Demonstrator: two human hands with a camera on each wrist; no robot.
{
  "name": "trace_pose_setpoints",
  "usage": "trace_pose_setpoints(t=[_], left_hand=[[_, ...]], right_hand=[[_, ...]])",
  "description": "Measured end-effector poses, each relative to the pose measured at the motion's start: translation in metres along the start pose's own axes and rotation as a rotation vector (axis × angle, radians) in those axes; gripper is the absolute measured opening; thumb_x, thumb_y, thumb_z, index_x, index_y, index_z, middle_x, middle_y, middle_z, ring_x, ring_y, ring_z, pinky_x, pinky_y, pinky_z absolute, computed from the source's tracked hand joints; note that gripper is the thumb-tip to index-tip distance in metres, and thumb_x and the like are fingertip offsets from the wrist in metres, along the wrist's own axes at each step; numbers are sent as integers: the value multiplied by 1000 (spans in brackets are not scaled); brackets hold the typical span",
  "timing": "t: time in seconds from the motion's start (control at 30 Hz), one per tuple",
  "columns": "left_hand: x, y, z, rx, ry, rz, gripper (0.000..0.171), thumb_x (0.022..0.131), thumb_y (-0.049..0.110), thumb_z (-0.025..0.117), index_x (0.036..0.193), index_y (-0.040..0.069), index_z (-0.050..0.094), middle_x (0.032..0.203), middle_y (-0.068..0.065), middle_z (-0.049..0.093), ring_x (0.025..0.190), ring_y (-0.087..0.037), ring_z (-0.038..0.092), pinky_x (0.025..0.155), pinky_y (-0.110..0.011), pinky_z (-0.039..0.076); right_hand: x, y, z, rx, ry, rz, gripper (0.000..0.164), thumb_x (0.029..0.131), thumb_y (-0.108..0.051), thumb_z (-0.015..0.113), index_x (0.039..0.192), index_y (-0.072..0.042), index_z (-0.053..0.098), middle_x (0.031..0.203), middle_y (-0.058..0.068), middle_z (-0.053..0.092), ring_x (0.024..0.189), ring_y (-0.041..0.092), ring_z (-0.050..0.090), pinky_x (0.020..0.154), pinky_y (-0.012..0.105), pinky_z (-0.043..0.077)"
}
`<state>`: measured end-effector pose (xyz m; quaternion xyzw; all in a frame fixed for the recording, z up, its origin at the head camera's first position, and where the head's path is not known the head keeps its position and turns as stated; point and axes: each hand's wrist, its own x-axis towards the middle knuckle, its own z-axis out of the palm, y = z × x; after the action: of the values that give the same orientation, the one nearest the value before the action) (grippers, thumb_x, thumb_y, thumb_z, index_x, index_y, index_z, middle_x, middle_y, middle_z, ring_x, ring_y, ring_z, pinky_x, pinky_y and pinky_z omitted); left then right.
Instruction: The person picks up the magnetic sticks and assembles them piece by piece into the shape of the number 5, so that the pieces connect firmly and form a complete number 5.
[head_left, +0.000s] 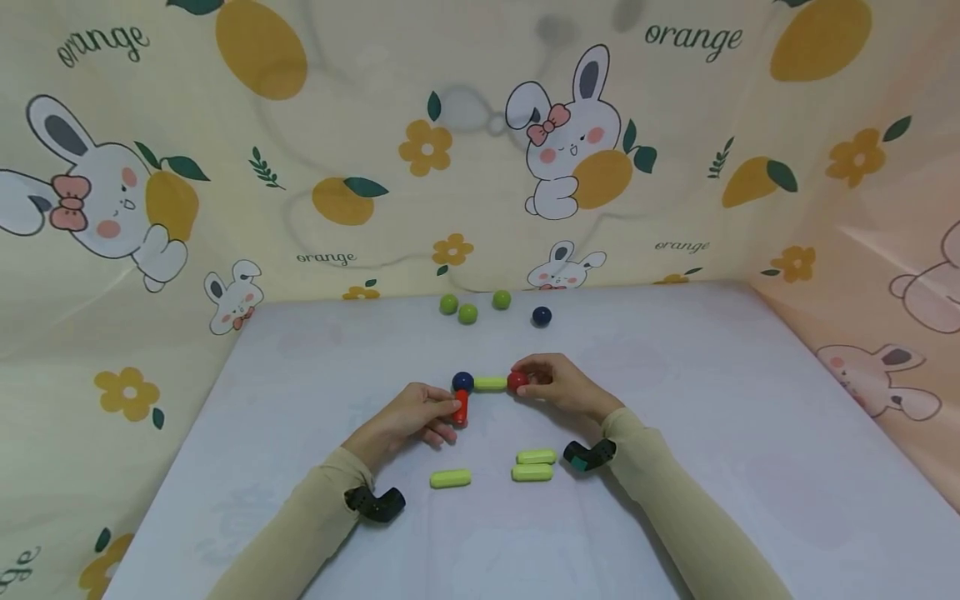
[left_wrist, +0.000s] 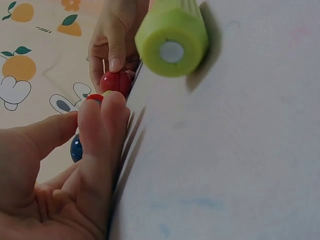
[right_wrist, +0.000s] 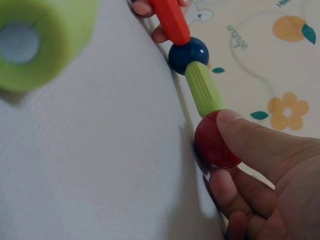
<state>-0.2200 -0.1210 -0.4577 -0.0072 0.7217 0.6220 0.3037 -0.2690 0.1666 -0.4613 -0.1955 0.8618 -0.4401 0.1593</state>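
My left hand [head_left: 422, 411] pinches a red rod [head_left: 461, 408] between thumb and fingers. The rod's far end meets a dark blue ball [head_left: 462, 382]. From that ball a light green rod [head_left: 491, 383] runs right to a red ball [head_left: 517, 382], making an L-shaped chain. My right hand [head_left: 562, 385] grips the red ball, its thumb [right_wrist: 250, 140] on top and fingers beneath, as the right wrist view shows. In the left wrist view, my left fingertips [left_wrist: 95, 112] cover most of the red rod, and the blue ball [left_wrist: 76, 148] peeks out behind them.
Nearer the body lie a single light green rod [head_left: 450, 478] and two more green rods [head_left: 534, 465] side by side. Along the back are green balls [head_left: 468, 313] and a loose dark blue ball [head_left: 542, 316]. A patterned cloth [head_left: 480, 208] rises behind the white table [head_left: 300, 358].
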Motion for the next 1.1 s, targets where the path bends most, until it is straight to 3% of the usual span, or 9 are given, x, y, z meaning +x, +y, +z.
trace_pose_setpoints(t=[0.67, 0.87, 1.0, 1.1], left_hand=[[0, -3, 0, 18, 14, -11, 41, 103, 19, 58, 136, -6, 56, 97, -9, 76, 64, -10, 71, 55, -20, 55], [3, -3, 1, 14, 17, -16, 43, 103, 20, 59, 138, -5, 55, 98, -10, 76, 65, -11, 71, 55, -20, 55], [4, -3, 2, 10, 17, -13, 44, 103, 19, 59, 140, -5, 53, 99, -10, 76, 64, -10, 71, 54, -20, 55], [3, -2, 2, 9, 19, -14, 46, 103, 19, 59, 141, -4, 51, 99, -10, 76, 64, -11, 71, 54, -21, 55]], right_hand=[[-1, 3, 2, 9, -16, -16, 43, 92, -18, 74, 133, -9, 63, 118, 10, 66, 94, 21, 54, 82, 30, 46], [0, 6, -6, 5, -1, -45, 41, 97, -23, 68, 134, -6, 61, 130, 13, 66, 105, 24, 65, 97, 41, 52], [2, 8, -14, 35, 23, -27, 41, 100, -27, 64, 135, -6, 60, 135, 15, 64, 111, 25, 67, 107, 53, 47], [4, 7, -21, 44, 64, -28, 41, 102, -27, 62, 136, -3, 59, 138, 16, 62, 106, 26, 69, 104, 49, 50]])
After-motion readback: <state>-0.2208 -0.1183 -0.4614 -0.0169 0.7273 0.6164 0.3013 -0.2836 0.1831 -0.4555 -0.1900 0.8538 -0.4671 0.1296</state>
